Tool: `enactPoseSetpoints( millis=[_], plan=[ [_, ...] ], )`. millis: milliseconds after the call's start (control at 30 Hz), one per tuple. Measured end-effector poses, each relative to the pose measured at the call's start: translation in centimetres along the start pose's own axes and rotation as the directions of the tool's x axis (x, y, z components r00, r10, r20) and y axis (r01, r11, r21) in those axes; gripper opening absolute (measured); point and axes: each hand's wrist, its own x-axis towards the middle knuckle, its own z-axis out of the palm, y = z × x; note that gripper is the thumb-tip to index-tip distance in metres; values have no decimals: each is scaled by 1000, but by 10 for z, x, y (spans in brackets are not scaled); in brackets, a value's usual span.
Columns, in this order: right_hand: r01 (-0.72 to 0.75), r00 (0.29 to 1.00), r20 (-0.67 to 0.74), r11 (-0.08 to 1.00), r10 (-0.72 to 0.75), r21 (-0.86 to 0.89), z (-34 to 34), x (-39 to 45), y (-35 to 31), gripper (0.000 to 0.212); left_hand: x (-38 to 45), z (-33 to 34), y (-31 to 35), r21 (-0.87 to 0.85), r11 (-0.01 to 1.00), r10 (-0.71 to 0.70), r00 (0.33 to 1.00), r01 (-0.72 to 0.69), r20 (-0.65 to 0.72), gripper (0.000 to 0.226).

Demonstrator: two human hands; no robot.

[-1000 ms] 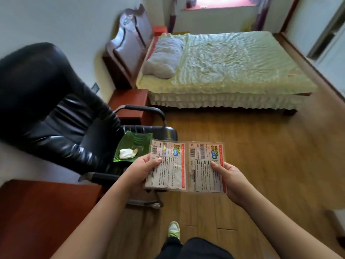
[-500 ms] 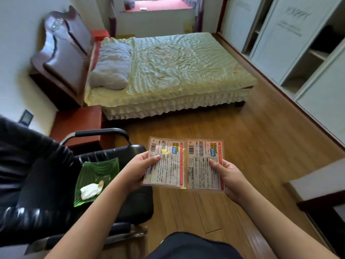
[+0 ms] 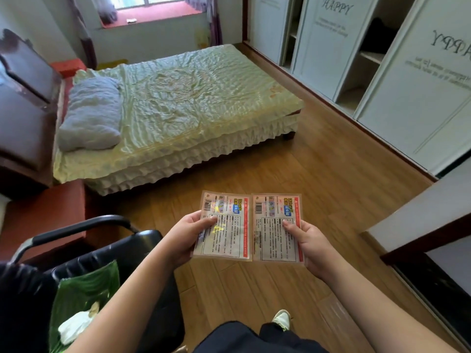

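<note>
A joined pair of flat clear packets (image 3: 248, 225), printed with barcodes, small text and red edges, is held flat in front of me above the wooden floor. My left hand (image 3: 187, 236) grips the left packet's edge, thumb on top. My right hand (image 3: 309, 244) grips the right packet's edge the same way. The fingers beneath the packets are hidden.
A black office chair (image 3: 142, 247) at lower left carries a green wrapper (image 3: 84, 291) with something white on it. A bed (image 3: 183, 108) with a pillow (image 3: 93, 113) stands ahead, red nightstand (image 3: 43, 212) to its left. White wardrobes (image 3: 382, 72) line the right wall; a cabinet (image 3: 433, 225) stands near right.
The view has swung to the right, so the chair slid to the lower left and the wardrobes came into sight. Both hands keep the same hold on the packets.
</note>
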Motion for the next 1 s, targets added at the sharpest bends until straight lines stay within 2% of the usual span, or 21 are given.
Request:
enactPoseSetpoints(
  millis=[467, 567, 767, 1000],
  plan=[
    [-9, 998, -67, 994, 16, 106, -105, 61, -88, 26, 128, 102, 54, 76, 997, -21, 998, 16, 57, 45],
    [-11, 996, -85, 994, 21, 112, -115, 75, -98, 26, 148, 109, 62, 97, 995, -30, 997, 23, 71, 43],
    [-11, 993, -114, 990, 28, 143, -121, 107, -117, 24, 197, 108, 81, 91, 995, -43, 997, 37, 69, 27],
    [-1, 983, -182, 995, 19, 102, -109, 176, -154, 32, 274, 82, 127, 93, 994, -67, 990, 56, 121, 30]
  ],
)
